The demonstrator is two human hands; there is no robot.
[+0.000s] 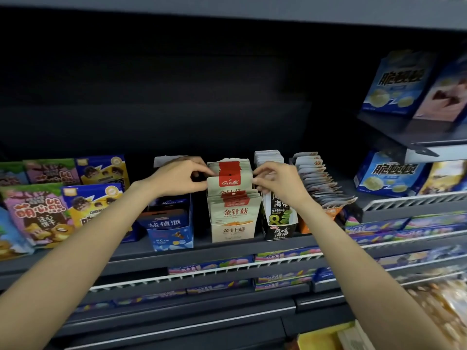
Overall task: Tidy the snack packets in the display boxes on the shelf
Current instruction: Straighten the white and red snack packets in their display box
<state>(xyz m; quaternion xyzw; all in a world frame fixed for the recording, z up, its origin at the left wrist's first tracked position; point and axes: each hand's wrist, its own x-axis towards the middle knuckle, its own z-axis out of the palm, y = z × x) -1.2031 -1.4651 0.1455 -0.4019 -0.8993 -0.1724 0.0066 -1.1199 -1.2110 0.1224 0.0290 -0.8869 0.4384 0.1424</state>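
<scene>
A beige display box [233, 231] of beige packets with red tops stands at the middle of the shelf [227, 245]. One packet [229, 181] sits raised above the row. My left hand [180, 179] pinches its left edge and my right hand [274, 179] pinches its right edge. To the left stands a blue display box [169, 229] and to the right a black seaweed box [279, 222]. Further right, an orange box holds a fanned-out, leaning row of white packets [321, 180].
Colourful cookie bags [38, 213] fill the shelf's left side. Blue snack boxes [389, 175] stand at the right, with more on a higher shelf [396, 84]. Lower tiers behind white wire rails [202, 272] hold flat candy boxes. The back of the shelf is dark.
</scene>
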